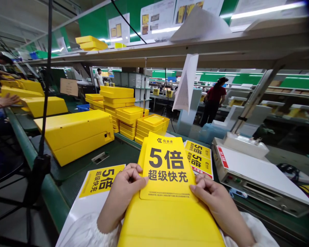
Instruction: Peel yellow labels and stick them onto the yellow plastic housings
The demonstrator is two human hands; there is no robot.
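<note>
A yellow sticker (pixel 167 187) with bold black lettering lies over the face of a yellow plastic casing (pixel 170 223) right in front of me. My left hand (pixel 126 190) pinches the sticker's left edge between thumb and fingers. On the opposite edge, my right hand (pixel 211 195) has the same kind of pinch. The sticker's upper part rises along the casing; whether it is stuck down there I cannot tell. Left of my left hand is a white backing sheet (pixel 78 209) bearing a similar yellow sticker (pixel 99 181). More printed yellow stickers (pixel 199 154) lie behind my right hand.
A large yellow casing (pixel 77 133) rests on the green conveyor belt (pixel 74 176) at left. Stacked yellow covers (pixel 121 99) stand behind. At right sits a white-topped metal device (pixel 262 178). A shelf (pixel 154 56) spans overhead; a black cable (pixel 47 68) hangs at left. Other people work farther off.
</note>
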